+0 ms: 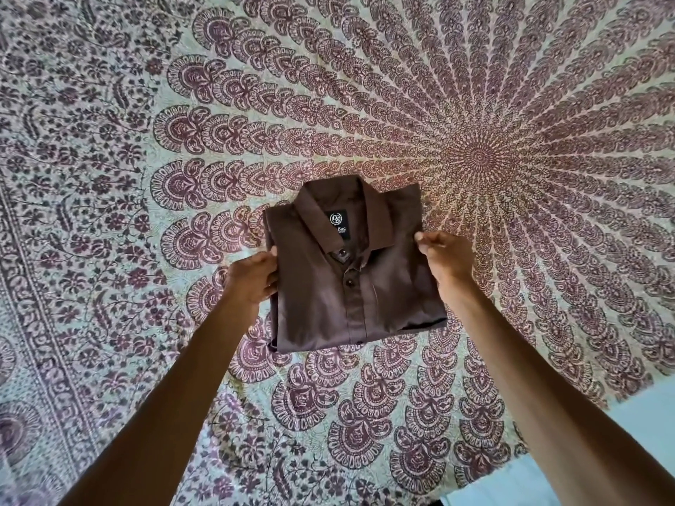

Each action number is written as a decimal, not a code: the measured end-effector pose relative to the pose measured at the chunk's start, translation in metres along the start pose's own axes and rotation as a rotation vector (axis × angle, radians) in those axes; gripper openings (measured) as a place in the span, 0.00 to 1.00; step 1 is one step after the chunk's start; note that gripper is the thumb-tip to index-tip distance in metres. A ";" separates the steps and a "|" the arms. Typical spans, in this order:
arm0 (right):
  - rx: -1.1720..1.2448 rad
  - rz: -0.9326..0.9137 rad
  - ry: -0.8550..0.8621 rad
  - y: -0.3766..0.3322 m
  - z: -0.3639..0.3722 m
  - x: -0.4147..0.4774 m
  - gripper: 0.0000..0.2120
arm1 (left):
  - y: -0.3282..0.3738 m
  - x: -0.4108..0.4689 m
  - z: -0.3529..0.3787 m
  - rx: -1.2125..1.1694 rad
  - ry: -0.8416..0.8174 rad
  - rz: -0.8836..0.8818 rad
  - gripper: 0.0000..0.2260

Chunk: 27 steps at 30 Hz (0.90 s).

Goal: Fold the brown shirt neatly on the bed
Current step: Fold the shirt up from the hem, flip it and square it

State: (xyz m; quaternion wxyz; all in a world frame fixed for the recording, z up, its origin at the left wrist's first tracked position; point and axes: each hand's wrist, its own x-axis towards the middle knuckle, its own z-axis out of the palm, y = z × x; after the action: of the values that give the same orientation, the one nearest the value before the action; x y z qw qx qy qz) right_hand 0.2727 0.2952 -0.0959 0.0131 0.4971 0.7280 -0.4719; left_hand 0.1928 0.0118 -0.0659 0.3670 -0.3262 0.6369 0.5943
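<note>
The brown shirt (350, 283) lies folded into a compact rectangle on the bed, collar up and buttons facing me, with a black label inside the collar. My left hand (252, 279) grips its left edge, fingers curled round the fold. On the opposite side my right hand (447, 257) pinches the right edge just below the collar. Both arms reach in from the bottom of the view.
A cream bedsheet (146, 140) with a maroon mandala and paisley print covers the whole bed. At the bottom right the sheet ends and a pale blue floor (621, 451) shows beside the bed's edge.
</note>
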 end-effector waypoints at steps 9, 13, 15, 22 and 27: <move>0.122 0.112 0.028 -0.005 0.002 -0.004 0.10 | -0.006 -0.004 -0.010 0.081 -0.123 0.007 0.05; 0.084 0.109 0.069 -0.012 -0.001 -0.005 0.11 | -0.002 0.001 -0.003 0.161 0.048 0.130 0.03; 0.058 0.082 0.104 -0.014 -0.006 -0.002 0.10 | 0.003 0.008 -0.008 0.220 0.260 0.228 0.03; -0.027 -0.017 -0.047 -0.017 -0.021 -0.004 0.13 | -0.005 0.001 -0.011 0.219 0.274 0.154 0.09; -0.126 0.028 -0.116 0.007 -0.039 -0.014 0.13 | -0.027 -0.032 -0.020 0.192 0.130 0.013 0.10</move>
State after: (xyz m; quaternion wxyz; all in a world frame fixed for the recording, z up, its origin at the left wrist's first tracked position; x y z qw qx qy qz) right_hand 0.3025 0.3128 -0.0717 0.0930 0.4771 0.7472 -0.4532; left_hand 0.2310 -0.0109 -0.0519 0.3506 -0.3235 0.7154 0.5106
